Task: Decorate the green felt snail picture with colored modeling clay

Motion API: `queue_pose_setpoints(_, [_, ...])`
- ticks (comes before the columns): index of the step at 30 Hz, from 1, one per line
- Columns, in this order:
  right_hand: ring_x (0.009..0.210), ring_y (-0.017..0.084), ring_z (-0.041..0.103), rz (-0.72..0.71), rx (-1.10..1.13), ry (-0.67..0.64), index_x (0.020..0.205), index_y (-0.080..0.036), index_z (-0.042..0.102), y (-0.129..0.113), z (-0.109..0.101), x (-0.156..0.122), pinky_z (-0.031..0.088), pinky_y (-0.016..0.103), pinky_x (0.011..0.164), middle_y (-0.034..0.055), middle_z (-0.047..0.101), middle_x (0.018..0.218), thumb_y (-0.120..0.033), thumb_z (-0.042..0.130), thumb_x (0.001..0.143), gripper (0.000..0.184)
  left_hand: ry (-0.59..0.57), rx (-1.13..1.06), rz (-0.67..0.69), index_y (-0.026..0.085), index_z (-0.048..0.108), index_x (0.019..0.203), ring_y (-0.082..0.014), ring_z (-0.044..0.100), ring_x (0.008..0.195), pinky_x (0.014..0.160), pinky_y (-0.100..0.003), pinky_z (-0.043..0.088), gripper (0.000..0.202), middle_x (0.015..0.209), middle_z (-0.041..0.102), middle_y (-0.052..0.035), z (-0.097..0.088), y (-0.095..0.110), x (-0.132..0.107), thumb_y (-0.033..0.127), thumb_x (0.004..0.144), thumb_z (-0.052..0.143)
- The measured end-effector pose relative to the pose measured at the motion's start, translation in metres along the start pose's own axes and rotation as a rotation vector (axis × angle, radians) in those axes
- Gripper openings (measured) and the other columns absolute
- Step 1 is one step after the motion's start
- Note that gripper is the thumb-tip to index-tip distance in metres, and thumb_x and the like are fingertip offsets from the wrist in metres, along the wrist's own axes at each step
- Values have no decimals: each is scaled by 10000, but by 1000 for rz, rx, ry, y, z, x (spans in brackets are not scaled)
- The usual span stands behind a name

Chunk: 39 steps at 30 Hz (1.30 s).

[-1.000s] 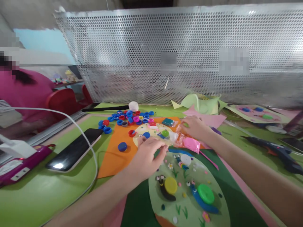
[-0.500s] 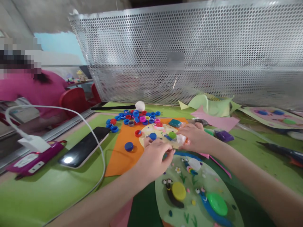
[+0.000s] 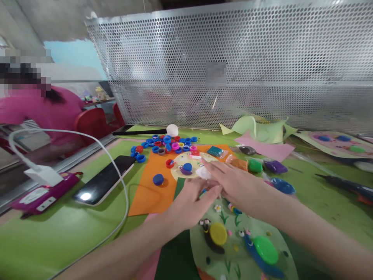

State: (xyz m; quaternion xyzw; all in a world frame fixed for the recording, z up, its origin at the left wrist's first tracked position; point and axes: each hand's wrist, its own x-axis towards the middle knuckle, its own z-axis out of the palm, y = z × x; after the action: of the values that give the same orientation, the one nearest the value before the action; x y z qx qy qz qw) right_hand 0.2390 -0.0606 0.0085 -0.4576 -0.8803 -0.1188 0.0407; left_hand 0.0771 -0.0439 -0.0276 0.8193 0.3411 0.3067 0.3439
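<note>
My left hand [image 3: 194,200] is closed, its thumb and fingertips together in front of my right hand [image 3: 237,184]. What is between those fingertips is hidden. My right hand reaches in from the right and touches the left fingers. Under its outstretched index finger shows a packet of white clay [image 3: 203,172] in clear plastic. Below both hands lies a pale green oval card [image 3: 215,254] with clay snails whose shells are a yellow bottle cap [image 3: 218,233] and a green bottle cap [image 3: 265,250]. Behind them, a cream card [image 3: 179,160] bears a purple clay snail with a blue cap [image 3: 187,167].
Loose bottle caps [image 3: 167,146] are heaped at the back, beside orange paper [image 3: 144,194]. Clay packets, one purple [image 3: 275,166], lie right, near a glue gun [image 3: 346,188]. A phone [image 3: 105,180], a cable and a power strip [image 3: 46,194] are left. A person [image 3: 43,109] sits beyond.
My right hand has moved left and toward me with the white clay packet, meeting my left hand. The snail on the cream card and several clay packets have come into view.
</note>
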Motion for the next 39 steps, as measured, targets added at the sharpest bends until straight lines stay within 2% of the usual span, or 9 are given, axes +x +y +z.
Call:
queue_pose_setpoints(5, [1142,336,492,-80,-124,-75,1147,-80,559,-4,-5,-1,518,460,814,186,514,1258,-18,407,727,451,61,-75,-24,188,606,769,-153,625,738,674,-249,489,332,774,665,-13,0,-2,2,293,941,343])
queue_pose_setpoints(10, [1038,320,565,-47,-183,-74,1296,0,400,-3,-4,-1,542,438,762,207,509,1258,41,398,627,670,136,-85,9,193,590,775,-140,611,761,709,-243,465,180,798,659,4,-2,-2,5,182,870,438])
queue_pose_setpoints(17, [995,279,592,-160,-160,-86,1123,-118,584,3,-9,-9,537,377,725,126,594,1174,51,381,660,533,214,-76,7,176,516,564,-117,519,559,567,-228,408,296,561,555,23,-4,1,5,259,846,484])
queue_pose_setpoints(21, [793,244,649,-69,-114,-81,1091,-105,602,2,-12,-6,535,331,592,132,670,993,27,454,701,437,222,-91,-3,181,498,566,-111,506,536,548,-220,399,294,547,531,33,-4,4,4,265,848,480])
queue_pose_setpoints(27, [886,196,646,40,35,-51,1117,-83,585,-10,-19,-5,541,268,656,138,636,1106,-114,385,853,332,211,-128,-30,179,523,592,-120,517,555,553,-223,403,285,561,549,26,-3,4,3,276,855,472])
queue_pose_setpoints(30, [836,166,653,50,80,-50,1005,-106,633,-11,-19,-6,541,256,662,112,668,1026,-180,319,907,337,200,-157,-44,180,520,608,-122,533,575,554,-218,410,285,577,559,25,0,2,4,288,865,462])
queue_pose_setpoints(32, [826,188,650,4,61,-61,922,-117,660,-11,-16,-6,540,283,652,119,676,985,-172,363,884,304,193,-172,-50,181,517,612,-123,543,595,568,-216,415,291,594,568,26,1,0,3,292,873,455])
queue_pose_setpoints(35, [891,246,632,-37,-6,-49,946,-111,663,-11,-7,-5,532,338,678,153,655,1041,-73,454,785,266,186,-181,-65,183,534,649,-126,550,629,588,-218,420,279,639,587,23,3,-2,3,291,886,437])
queue_pose_setpoints(39, [848,284,641,22,-53,-46,989,-90,654,-8,2,-2,527,354,578,202,596,1148,4,465,714,347,165,-168,-88,181,541,643,-126,526,602,568,-225,407,266,623,579,21,2,-1,4,278,874,452])
